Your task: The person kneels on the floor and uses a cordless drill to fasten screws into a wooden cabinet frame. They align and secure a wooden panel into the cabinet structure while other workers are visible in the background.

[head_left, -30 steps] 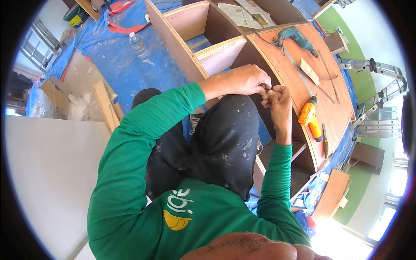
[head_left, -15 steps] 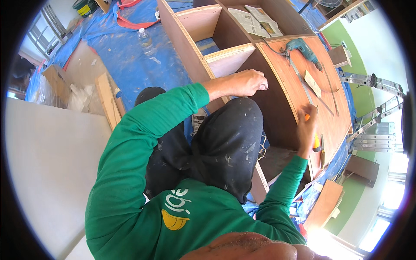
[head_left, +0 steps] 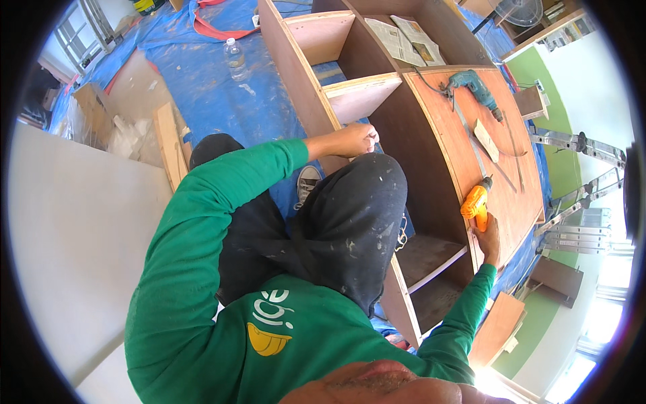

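Note:
Above my right knee, my left hand (head_left: 362,139) is closed in a loose pinch; anything between its fingers is too small to make out. My right hand (head_left: 489,237) wraps the lower handle of an orange cordless drill (head_left: 476,200). This drill is over the near part of a reddish-brown wooden panel (head_left: 444,101), its dark chuck pointing away from me. The panel forms one face of a wooden cabinet frame (head_left: 431,161) with open compartments. Farther along the panel lie a teal corded drill (head_left: 474,91), a pale wood offcut (head_left: 486,140) and thin metal strips.
Blue sheeting (head_left: 222,101) covers the floor, with a plastic bottle (head_left: 235,59) on it. Newspapers (head_left: 404,40) lie in the far compartment. Aluminium ladders (head_left: 585,145) stand at the right. Planks (head_left: 170,145) lean at the left beside a white surface (head_left: 74,249).
My right hand has shifted slightly toward me and now grips the orange drill, which shows clearly. The left hand has drawn back left, nearer my knee.

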Demonstrator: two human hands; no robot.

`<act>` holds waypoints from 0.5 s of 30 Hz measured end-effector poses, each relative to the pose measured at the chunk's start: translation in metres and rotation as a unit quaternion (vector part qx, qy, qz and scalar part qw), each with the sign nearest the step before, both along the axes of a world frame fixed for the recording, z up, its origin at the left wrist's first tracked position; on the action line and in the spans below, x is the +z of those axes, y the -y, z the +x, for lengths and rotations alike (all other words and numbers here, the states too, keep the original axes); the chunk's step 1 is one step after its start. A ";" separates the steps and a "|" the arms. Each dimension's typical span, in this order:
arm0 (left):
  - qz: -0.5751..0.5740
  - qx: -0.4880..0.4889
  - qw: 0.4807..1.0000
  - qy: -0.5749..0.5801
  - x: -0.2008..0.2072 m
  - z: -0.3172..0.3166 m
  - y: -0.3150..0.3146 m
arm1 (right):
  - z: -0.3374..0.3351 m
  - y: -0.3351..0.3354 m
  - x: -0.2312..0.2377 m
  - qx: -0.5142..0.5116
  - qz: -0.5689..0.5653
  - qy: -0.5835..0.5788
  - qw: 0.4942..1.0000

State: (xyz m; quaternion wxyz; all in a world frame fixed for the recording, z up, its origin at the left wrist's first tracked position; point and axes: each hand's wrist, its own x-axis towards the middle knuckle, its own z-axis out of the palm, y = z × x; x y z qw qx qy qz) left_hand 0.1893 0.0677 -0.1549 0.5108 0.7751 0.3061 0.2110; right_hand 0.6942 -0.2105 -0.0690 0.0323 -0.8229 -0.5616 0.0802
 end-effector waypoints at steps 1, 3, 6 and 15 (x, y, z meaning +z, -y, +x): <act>-0.042 -0.004 0.999 0.013 0.000 -0.005 -0.001 | -0.003 -0.004 -0.002 0.007 0.008 -0.012 1.000; -0.122 -0.003 0.991 0.056 0.000 -0.009 0.000 | -0.007 -0.006 -0.001 0.041 0.055 -0.038 0.997; -0.216 0.033 0.966 0.139 -0.006 -0.015 -0.005 | -0.026 -0.011 -0.004 0.011 0.125 -0.010 0.992; -0.351 0.215 0.872 0.264 -0.010 -0.014 0.011 | -0.228 -0.041 0.005 -0.045 0.427 -0.536 0.727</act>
